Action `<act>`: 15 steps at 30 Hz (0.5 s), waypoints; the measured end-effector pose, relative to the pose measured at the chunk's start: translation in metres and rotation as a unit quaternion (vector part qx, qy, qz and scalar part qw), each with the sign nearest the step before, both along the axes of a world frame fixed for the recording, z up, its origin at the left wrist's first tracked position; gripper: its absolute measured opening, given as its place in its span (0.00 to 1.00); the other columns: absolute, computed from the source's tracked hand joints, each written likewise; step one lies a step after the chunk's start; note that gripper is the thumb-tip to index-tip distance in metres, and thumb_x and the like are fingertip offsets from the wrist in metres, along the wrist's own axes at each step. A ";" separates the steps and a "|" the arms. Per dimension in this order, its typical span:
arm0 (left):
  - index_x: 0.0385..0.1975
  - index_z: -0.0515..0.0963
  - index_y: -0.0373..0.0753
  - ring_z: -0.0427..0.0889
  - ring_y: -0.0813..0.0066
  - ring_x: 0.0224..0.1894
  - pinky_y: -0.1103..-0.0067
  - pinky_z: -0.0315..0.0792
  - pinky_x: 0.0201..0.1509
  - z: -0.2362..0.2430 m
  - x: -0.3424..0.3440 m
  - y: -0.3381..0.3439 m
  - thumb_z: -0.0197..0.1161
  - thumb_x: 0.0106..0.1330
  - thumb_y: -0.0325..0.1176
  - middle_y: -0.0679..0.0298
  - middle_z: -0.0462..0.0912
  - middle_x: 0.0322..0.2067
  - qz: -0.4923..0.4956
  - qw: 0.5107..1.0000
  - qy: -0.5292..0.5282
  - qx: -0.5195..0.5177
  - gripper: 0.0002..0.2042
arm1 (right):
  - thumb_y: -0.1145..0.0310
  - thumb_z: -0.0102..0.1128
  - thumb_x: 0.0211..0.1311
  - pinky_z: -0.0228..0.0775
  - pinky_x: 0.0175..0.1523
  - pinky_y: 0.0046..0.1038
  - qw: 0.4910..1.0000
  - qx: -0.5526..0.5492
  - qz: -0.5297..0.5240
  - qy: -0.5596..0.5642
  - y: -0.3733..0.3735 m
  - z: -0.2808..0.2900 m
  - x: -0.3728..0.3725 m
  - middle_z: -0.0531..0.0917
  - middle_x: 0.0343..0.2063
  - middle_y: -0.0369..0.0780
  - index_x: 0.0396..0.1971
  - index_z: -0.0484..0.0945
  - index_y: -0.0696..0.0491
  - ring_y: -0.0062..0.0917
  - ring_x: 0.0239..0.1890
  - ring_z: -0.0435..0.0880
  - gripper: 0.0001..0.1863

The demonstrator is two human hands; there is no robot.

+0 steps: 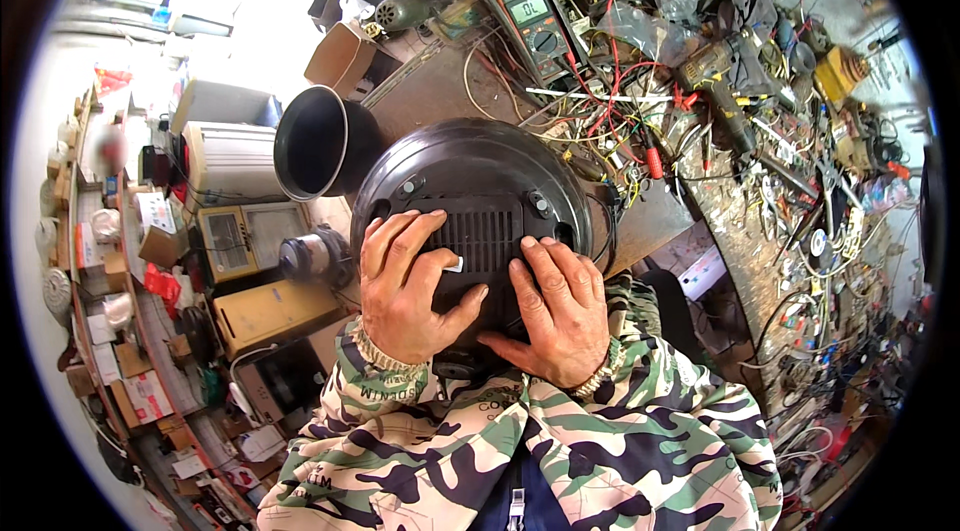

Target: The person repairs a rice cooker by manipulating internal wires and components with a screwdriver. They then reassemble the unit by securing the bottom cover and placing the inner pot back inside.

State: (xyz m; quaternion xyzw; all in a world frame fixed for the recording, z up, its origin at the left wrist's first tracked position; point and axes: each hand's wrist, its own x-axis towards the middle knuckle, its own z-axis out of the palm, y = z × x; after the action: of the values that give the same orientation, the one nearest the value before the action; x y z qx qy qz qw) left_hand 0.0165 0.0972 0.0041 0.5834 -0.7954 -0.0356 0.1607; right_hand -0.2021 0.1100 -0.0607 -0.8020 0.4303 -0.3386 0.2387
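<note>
A round, glossy black appliance [470, 146] lies bottom up in front of me, its slotted vent [478, 231] and small round feet showing. I cannot tell its exact kind. My left hand [410, 281] rests on the left of the base, fingers bent and apart, with fingertips at the vent. Beside its index fingertip is a small white patch [456, 265], too small to identify. My right hand [555, 306] lies on the right of the base with fingers stretched out and the thumb toward the middle. The near part of the base is partly hidden by my hands.
A deep black pot [310, 143] lies tipped beyond the appliance's left side. A multimeter [540, 29] with red leads sits at the back. Tangled wires, a drill-like tool [722, 96] and scrap crowd the bench [725, 196] at right. Boxes and appliances [275, 311] fill the left.
</note>
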 end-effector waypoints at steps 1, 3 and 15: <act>0.41 0.85 0.41 0.76 0.47 0.67 0.50 0.67 0.74 0.003 0.000 -0.002 0.83 0.50 0.40 0.54 0.83 0.62 -0.005 1.000 -0.011 0.006 0.20 | 0.48 0.85 0.44 0.71 0.69 0.55 1.000 -0.006 0.001 -0.005 0.000 -0.002 0.000 0.79 0.68 0.53 0.59 0.83 0.62 0.51 0.69 0.77 0.45; 0.42 0.85 0.39 0.77 0.44 0.66 0.51 0.70 0.72 0.004 -0.002 -0.005 0.82 0.51 0.40 0.53 0.83 0.62 -0.013 0.999 -0.027 0.017 0.21 | 0.47 0.82 0.46 0.73 0.67 0.53 1.000 -0.030 -0.003 -0.004 0.003 -0.005 -0.001 0.81 0.65 0.53 0.56 0.85 0.62 0.49 0.66 0.80 0.41; 0.57 0.88 0.45 0.74 0.47 0.66 0.53 0.68 0.73 0.000 -0.008 -0.001 0.83 0.54 0.40 0.54 0.80 0.65 -0.008 0.998 -0.060 0.009 0.28 | 0.49 0.82 0.46 0.77 0.61 0.49 0.999 -0.050 0.005 0.014 0.010 -0.005 -0.003 0.81 0.64 0.53 0.54 0.85 0.62 0.48 0.62 0.82 0.39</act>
State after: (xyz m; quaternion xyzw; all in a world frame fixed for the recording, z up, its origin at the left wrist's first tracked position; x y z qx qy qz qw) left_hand 0.0086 0.0962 0.0042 0.5797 -0.8077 -0.0087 0.1071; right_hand -0.2046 0.1205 -0.0659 -0.8198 0.4120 -0.3470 0.1943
